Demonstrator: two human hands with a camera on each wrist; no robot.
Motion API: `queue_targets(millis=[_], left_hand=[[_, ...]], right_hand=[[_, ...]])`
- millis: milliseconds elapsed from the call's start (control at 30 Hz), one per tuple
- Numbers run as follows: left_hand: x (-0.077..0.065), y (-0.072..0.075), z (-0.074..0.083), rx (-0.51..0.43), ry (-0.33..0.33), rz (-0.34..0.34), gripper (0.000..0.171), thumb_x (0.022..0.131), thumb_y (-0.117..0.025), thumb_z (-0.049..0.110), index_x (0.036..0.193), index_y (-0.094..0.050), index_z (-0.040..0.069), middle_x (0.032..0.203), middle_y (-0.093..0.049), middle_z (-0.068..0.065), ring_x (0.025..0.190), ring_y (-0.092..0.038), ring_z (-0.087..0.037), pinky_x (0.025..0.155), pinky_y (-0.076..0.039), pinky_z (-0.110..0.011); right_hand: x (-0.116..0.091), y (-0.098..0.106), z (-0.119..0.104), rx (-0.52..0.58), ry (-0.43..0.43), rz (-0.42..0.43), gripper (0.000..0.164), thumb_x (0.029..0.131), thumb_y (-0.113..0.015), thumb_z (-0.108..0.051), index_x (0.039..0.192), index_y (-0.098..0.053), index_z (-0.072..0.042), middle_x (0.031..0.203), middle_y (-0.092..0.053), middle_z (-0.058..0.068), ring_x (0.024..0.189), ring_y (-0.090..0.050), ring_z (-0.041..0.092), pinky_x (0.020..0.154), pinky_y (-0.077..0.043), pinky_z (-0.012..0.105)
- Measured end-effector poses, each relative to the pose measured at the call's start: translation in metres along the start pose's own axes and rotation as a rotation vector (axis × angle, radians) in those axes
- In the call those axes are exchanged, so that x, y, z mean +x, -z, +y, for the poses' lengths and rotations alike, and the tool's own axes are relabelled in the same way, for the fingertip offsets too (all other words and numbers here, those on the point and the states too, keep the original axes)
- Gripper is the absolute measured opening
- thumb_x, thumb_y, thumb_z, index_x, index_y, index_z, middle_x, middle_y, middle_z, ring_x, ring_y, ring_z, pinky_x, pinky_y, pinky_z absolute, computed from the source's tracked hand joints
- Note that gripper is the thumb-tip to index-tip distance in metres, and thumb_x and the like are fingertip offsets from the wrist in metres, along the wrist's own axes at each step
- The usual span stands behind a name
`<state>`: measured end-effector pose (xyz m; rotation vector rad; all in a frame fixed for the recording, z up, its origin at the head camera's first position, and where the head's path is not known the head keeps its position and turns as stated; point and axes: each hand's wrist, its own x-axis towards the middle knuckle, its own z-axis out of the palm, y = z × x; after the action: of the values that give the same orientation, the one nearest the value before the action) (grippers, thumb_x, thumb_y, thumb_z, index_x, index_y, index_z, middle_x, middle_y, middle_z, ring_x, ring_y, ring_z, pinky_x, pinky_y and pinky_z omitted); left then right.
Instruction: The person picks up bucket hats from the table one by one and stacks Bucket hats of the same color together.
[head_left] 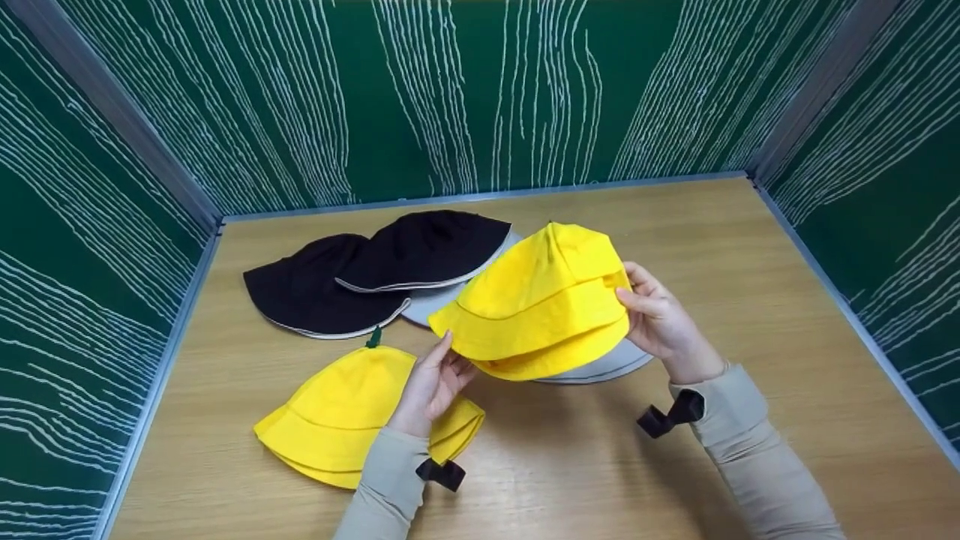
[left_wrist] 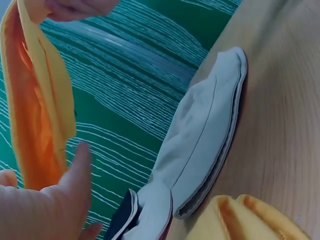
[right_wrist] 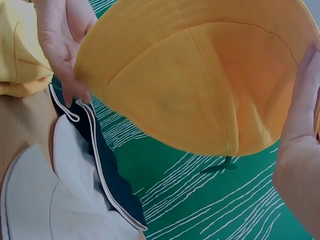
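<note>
Both hands hold a yellow bucket hat (head_left: pixel 536 307) up above the table. At its left end, the left hand (head_left: pixel 433 382) has its thumb by the brim edge. The right hand (head_left: pixel 660 319) grips the opposite side, thumb on the near face. The right wrist view looks into the inside of this hat (right_wrist: pixel 175 85), where a green stem-like tip (right_wrist: pixel 222 165) pokes out from the crown. A second yellow hat (head_left: pixel 337 412) lies on the table, partly hidden behind the left hand and sleeve; it too has a green tip (head_left: pixel 374 337).
Two black hats with pale edging, the upper black hat (head_left: pixel 427 251) overlapping the lower black hat (head_left: pixel 315 289), lie at the back left. Light grey hats (left_wrist: pixel 205 130) lie beside them, partly covered by the raised hat. Green panels (head_left: pixel 465 97) with white lines enclose the wooden table (head_left: pixel 570 465).
</note>
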<state>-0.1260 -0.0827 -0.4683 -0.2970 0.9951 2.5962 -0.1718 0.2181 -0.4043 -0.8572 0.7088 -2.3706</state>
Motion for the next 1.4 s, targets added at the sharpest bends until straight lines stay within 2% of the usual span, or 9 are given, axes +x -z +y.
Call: queue_targets(millis=[133, 267, 400, 633, 900, 1033, 1167, 1267, 1400], left_hand=[[-0.001, 0.003, 0.000, 0.023, -0.031, 0.024, 0.014, 0.102, -0.040, 0.013, 0.108, -0.051, 0.007, 0.091, -0.067, 0.001, 0.081, -0.064, -0.010, 0.076, -0.053, -0.024], [-0.003, 0.007, 0.001, 0.092, -0.098, 0.049, 0.017, 0.100, -0.042, 0.005, 0.117, -0.041, 0.004, 0.088, -0.068, 0.001, 0.077, -0.066, -0.008, 0.072, -0.054, -0.021], [-0.007, 0.010, 0.006, 0.114, -0.198, 0.108, 0.015, 0.098, -0.043, 0.001, 0.113, -0.043, 0.006, 0.087, -0.065, 0.002, 0.074, -0.066, -0.008, 0.068, -0.053, -0.021], [-0.016, 0.002, 0.018, 0.112, -0.321, 0.162, 0.018, 0.097, -0.045, 0.000, 0.112, -0.046, 0.008, 0.089, -0.066, 0.001, 0.075, -0.066, -0.008, 0.068, -0.052, -0.023], [-0.027, -0.014, 0.027, 0.106, -0.373, 0.153, 0.021, 0.096, -0.043, -0.003, 0.112, -0.046, 0.010, 0.085, -0.067, 0.003, 0.071, -0.064, -0.008, 0.064, -0.051, -0.022], [-0.035, -0.021, 0.030, 0.119, -0.400, 0.111, 0.022, 0.096, -0.044, -0.004, 0.111, -0.048, 0.011, 0.085, -0.068, 0.002, 0.071, -0.065, -0.008, 0.065, -0.053, -0.023], [-0.043, -0.025, 0.032, 0.123, -0.417, 0.068, 0.021, 0.096, -0.045, -0.003, 0.107, -0.052, 0.013, 0.084, -0.069, 0.002, 0.071, -0.065, -0.008, 0.066, -0.053, -0.022], [-0.047, -0.027, 0.033, 0.132, -0.420, 0.044, 0.018, 0.096, -0.048, -0.001, 0.104, -0.053, 0.014, 0.081, -0.067, 0.003, 0.068, -0.063, -0.007, 0.063, -0.051, -0.020], [-0.050, -0.026, 0.035, 0.136, -0.418, 0.025, 0.013, 0.094, -0.053, 0.002, 0.101, -0.054, 0.014, 0.081, -0.066, 0.004, 0.067, -0.061, -0.005, 0.061, -0.049, -0.018]], right_hand=[[-0.004, 0.004, -0.001, -0.021, -0.006, 0.005, 0.038, 0.100, -0.021, 0.006, 0.126, -0.047, 0.000, 0.124, -0.057, 0.018, 0.112, -0.061, 0.030, 0.092, -0.049, 0.038], [-0.007, 0.008, -0.003, -0.074, -0.024, 0.052, 0.040, 0.100, -0.018, 0.006, 0.125, -0.049, -0.001, 0.122, -0.059, 0.017, 0.109, -0.063, 0.028, 0.090, -0.050, 0.035], [-0.011, 0.013, -0.005, -0.244, -0.054, 0.205, 0.041, 0.101, -0.022, 0.004, 0.119, -0.057, -0.007, 0.110, -0.066, 0.009, 0.097, -0.068, 0.020, 0.082, -0.054, 0.029], [-0.017, 0.025, -0.004, -0.627, -0.170, 0.529, 0.028, 0.099, -0.041, -0.003, 0.105, -0.064, -0.018, 0.095, -0.066, -0.003, 0.080, -0.066, 0.009, 0.072, -0.054, 0.021], [-0.018, 0.036, 0.006, -0.862, -0.256, 0.665, 0.016, 0.096, -0.052, -0.008, 0.110, -0.058, -0.011, 0.101, -0.062, -0.010, 0.098, -0.058, 0.005, 0.087, -0.046, 0.018], [-0.018, 0.039, 0.016, -0.844, -0.245, 0.716, 0.021, 0.095, -0.051, -0.005, 0.116, -0.051, -0.005, 0.106, -0.060, -0.006, 0.102, -0.057, 0.005, 0.090, -0.046, 0.019], [-0.017, 0.042, 0.028, -0.796, -0.330, 0.718, 0.042, 0.097, -0.051, -0.015, 0.132, -0.036, 0.002, 0.125, -0.049, 0.008, 0.110, -0.053, 0.009, 0.098, -0.043, 0.025], [-0.017, 0.045, 0.035, -0.708, -0.414, 0.633, 0.053, 0.099, -0.047, -0.023, 0.140, -0.025, 0.002, 0.130, -0.045, 0.011, 0.110, -0.055, 0.012, 0.098, -0.044, 0.030], [-0.019, 0.049, 0.042, -0.510, -0.438, 0.429, 0.036, 0.103, -0.034, -0.020, 0.136, -0.034, -0.005, 0.117, -0.059, 0.003, 0.098, -0.065, 0.014, 0.086, -0.052, 0.032]])
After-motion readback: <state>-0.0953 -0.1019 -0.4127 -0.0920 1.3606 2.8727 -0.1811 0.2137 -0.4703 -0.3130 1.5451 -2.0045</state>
